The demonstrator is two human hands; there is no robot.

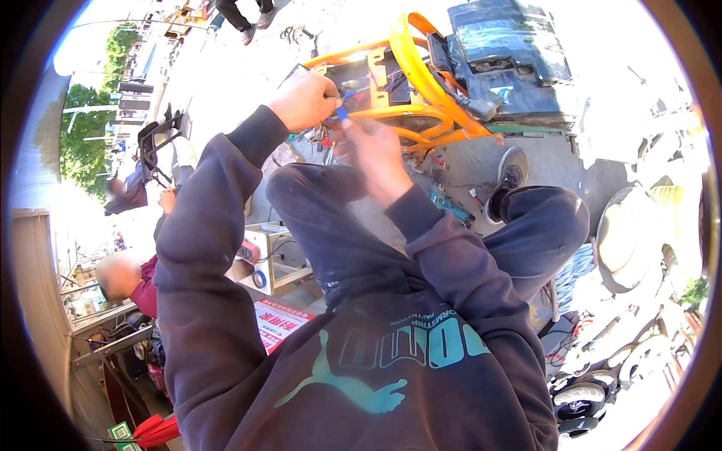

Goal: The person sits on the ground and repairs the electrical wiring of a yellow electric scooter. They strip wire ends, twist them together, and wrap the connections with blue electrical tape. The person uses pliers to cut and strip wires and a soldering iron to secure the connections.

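Close together at the orange tubular vehicle frame [410,56], both my hands pinch a small blue piece [341,113] that looks like tape. My left hand [304,99] is closed at its upper side, with the fingertips curled in. From below, my right hand [376,154] grips it between thumb and fingers. Thin wires [359,92] show inside the frame just beyond the hands. Whether a wire runs through the blue piece is too small to tell.
A teal power tool [449,204] lies on the ground beside my right shoe [513,169]. A dark seat-like part [515,52] adjoins the frame. On my left stands a white open cart [274,259] holding a blue tape roll [259,279]. Tires [583,398] are at lower right; people are at left.
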